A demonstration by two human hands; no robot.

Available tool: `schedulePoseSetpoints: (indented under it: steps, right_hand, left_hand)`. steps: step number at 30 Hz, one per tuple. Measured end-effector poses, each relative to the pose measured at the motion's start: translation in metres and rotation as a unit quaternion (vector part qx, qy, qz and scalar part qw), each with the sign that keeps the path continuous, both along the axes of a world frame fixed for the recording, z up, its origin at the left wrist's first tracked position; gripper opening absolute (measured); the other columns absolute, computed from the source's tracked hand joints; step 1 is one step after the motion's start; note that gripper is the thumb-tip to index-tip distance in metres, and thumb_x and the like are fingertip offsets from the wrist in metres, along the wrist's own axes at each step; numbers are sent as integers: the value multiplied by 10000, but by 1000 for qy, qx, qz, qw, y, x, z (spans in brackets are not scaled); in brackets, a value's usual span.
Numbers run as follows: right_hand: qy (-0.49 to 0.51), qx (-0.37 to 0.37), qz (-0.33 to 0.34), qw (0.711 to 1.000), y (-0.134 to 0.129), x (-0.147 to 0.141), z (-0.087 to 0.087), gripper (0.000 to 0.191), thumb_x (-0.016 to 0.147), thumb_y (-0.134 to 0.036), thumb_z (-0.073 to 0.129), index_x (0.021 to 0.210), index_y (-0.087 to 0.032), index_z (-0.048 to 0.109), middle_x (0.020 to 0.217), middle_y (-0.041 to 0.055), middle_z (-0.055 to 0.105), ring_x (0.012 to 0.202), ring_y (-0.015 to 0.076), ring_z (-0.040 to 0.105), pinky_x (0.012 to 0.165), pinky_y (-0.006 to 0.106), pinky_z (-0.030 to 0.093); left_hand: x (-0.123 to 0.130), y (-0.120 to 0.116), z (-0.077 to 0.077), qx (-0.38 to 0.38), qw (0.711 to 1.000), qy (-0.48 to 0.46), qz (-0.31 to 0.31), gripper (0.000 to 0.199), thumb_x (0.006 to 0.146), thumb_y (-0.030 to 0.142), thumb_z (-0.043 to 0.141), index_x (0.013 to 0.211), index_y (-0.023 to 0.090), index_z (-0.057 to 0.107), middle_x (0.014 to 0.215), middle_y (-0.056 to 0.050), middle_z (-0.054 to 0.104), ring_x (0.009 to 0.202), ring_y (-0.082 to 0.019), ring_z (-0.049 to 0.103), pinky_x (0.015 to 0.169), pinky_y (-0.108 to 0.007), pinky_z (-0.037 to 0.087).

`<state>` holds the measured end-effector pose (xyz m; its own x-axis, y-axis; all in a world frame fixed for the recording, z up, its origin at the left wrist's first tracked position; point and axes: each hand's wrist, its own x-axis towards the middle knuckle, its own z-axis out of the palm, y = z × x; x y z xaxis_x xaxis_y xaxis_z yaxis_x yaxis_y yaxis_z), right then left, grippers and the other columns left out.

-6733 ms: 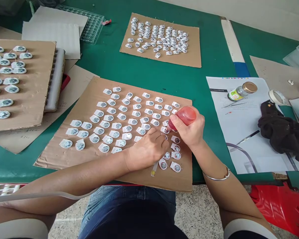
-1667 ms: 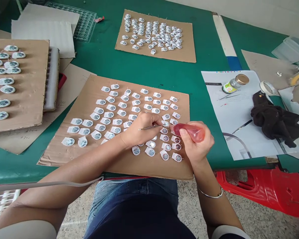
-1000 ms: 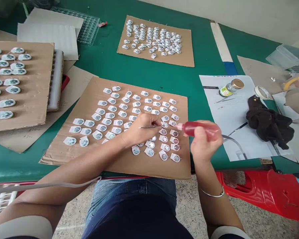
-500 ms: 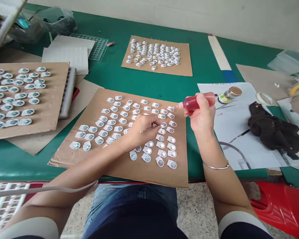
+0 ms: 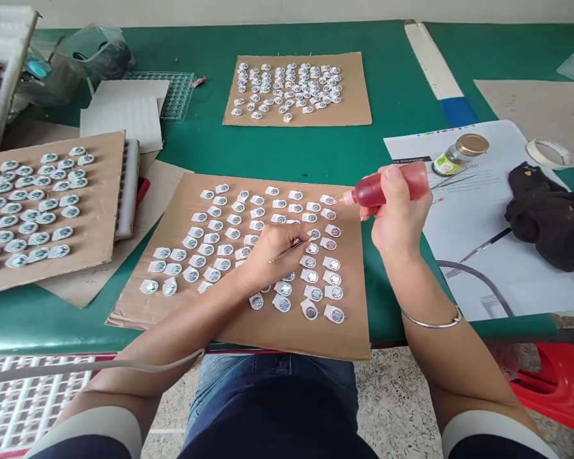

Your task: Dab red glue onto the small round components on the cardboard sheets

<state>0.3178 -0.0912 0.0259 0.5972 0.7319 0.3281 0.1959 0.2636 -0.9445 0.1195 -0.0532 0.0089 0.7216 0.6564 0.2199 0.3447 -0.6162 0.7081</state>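
Note:
On the green table lies a cardboard sheet [image 5: 316, 341] bearing rows of small round white pieces with printed faces. My left hand [image 5: 280, 252] is closed on a thin metal tool [image 5: 287, 251], its tip by a piece right of the sheet's middle. My right hand [image 5: 402, 210] grips a squeeze bottle of red liquid [image 5: 375, 189], tilted left. The bottle's thin nozzle points at a round piece [image 5: 328, 200] in the top right corner of the sheet; whether it touches is too small to tell. My left forearm hides some of the pieces.
Similar loaded cardboard sheets lie at the far middle [image 5: 363, 108] and left [image 5: 95, 217]. To the right are printed paper [image 5: 421, 143], a glass jar [image 5: 463, 153], a tape roll [image 5: 550, 153], black cloth [image 5: 540, 217] and a brush [image 5: 488, 244]. Plastic tubs [image 5: 98, 54] stand back left.
The camera view has shifted. My right hand still holds the red bottle by the top right piece, and my left hand keeps the thin tool over the sheet.

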Motion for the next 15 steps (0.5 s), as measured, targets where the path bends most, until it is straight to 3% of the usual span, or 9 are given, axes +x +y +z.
schedulePoseSetpoints:
  steps: [5, 10, 15]
  right_hand:
    - [-2, 14, 1, 1000, -4, -4, 4, 198, 810, -452, 530, 791, -263, 476, 564, -55, 522, 358, 91, 475, 308, 255, 353]
    - [-2, -10, -18, 1000, -5, -9, 1, 280, 762, -498, 581, 796, -235, 491, 631, -42, 550, 392, 92, 510, 303, 240, 364]
    - [-128, -41, -64, 989, -4, -17, -3, 318, 713, -502, 629, 748, -201, 532, 648, -14, 590, 554, 127, 582, 487, 284, 487]
  left_hand:
    - [2, 0, 1, 16, 1000, 4, -8, 109, 757, 113, 533, 746, 156, 632, 673, -13, 643, 591, -100, 567, 541, -232, 414]
    - [3, 2, -1, 74, 996, 14, -47, 120, 741, 73, 501, 694, 147, 583, 647, -20, 604, 602, -113, 544, 559, -256, 405]
    - [4, -4, 3, 145, 980, 70, -118, 153, 754, 54, 434, 705, 142, 549, 648, -26, 551, 636, -143, 503, 643, -310, 417]
